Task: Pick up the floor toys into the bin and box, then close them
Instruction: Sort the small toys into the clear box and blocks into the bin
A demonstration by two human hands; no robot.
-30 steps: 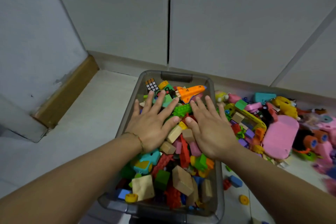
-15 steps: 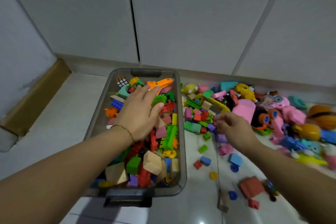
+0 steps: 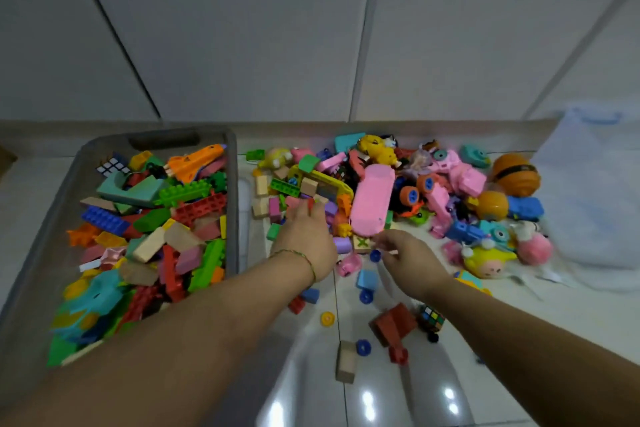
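Both hands have left the grey bin [image 3: 236,204] since a second ago: the left hand [image 3: 304,239] now rests straight fingers on small blocks [image 3: 276,210] at the near edge of the floor toy pile [image 3: 460,177]. The right hand [image 3: 408,260], at its 4 o'clock, is too blurred to tell whether it pinches anything. Heaped and lidless, the bin runs lengthwise 12 to 6 o'clock with its right wall just beside the pile, cupboard doors [image 3: 242,28] close off 12 o'clock, bare tile floor [image 3: 398,402] opens toward 6 o'clock, and the pink oblong toy [image 3: 372,203] lies 1 to 7 o'clock.
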